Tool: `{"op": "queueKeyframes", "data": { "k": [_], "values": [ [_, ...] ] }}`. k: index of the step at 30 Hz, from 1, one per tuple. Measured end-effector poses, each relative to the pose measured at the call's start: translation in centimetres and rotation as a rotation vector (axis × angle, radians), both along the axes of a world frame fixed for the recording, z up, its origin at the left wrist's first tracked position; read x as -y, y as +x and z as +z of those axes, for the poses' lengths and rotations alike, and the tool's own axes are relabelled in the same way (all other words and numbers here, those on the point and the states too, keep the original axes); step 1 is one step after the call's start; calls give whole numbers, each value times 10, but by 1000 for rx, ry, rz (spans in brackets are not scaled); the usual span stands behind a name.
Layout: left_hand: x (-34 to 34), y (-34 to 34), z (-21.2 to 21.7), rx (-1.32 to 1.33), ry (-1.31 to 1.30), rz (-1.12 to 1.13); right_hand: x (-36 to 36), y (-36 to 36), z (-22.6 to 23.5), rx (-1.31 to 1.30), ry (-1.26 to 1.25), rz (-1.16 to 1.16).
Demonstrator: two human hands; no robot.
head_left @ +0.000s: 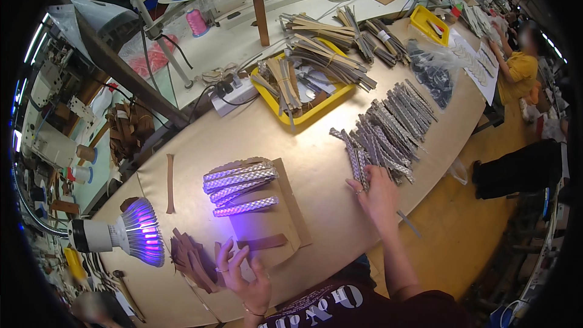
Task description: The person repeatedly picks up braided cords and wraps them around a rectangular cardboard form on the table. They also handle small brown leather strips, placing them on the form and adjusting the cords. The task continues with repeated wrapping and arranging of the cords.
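My left hand [246, 276] hovers at the near edge of a tan cardboard piece [258, 225], fingers apart and nothing visible in them. Just beyond its fingertips a brown strip [264, 242] lies across the cardboard. Farther up the cardboard are several silver braided strips [246, 205], lit violet. A loose heap of brown strips [193, 261] sits left of that hand. My right hand [378, 200] reaches into a pile of grey-silver braided strips [388, 133], its fingers closed on the near end of one braided strip [358, 167].
A lamp [136, 234] glowing violet stands at the left. A yellow tray [303, 112] holds strip bundles and tools. Behind it lie more strip bundles [379, 39], a clear bag of dark pieces [431, 73] and a smaller yellow tray [429, 24]. Another person [519, 64] sits at the far right.
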State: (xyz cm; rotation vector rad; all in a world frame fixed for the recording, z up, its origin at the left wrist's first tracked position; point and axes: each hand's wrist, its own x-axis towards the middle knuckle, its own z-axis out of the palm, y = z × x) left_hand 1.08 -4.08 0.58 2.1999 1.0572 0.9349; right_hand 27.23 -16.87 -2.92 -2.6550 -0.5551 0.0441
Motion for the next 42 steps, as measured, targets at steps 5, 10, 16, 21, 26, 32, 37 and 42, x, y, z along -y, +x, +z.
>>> {"op": "queueKeyframes", "data": {
  "k": [5, 10, 16, 21, 26, 32, 37, 42],
  "values": [
    [5, -1, 6, 19, -16, -68, -14, 1, -9, 54, -119, 6],
    [7, -2, 8, 118, -73, -80, -7, 7, 0, -7, -78, 70],
    [8, -4, 12, 150, -124, -87, -2, 2, 15, -62, -4, 118],
    [9, -2, 13, 158, -107, -119, 0, 4, 10, -135, 112, 112],
    [9, 7, 21, 173, -109, -241, 5, 5, 4, -133, 313, 16],
    [11, 36, 34, 158, -153, -474, 3, 3, 3, -185, 520, 50],
    [33, 84, 19, 114, -332, -684, 4, 1, -3, -511, 719, 19],
    [56, 137, -32, -27, -281, -743, 18, 6, -14, -714, 777, 44]
  ]
}}
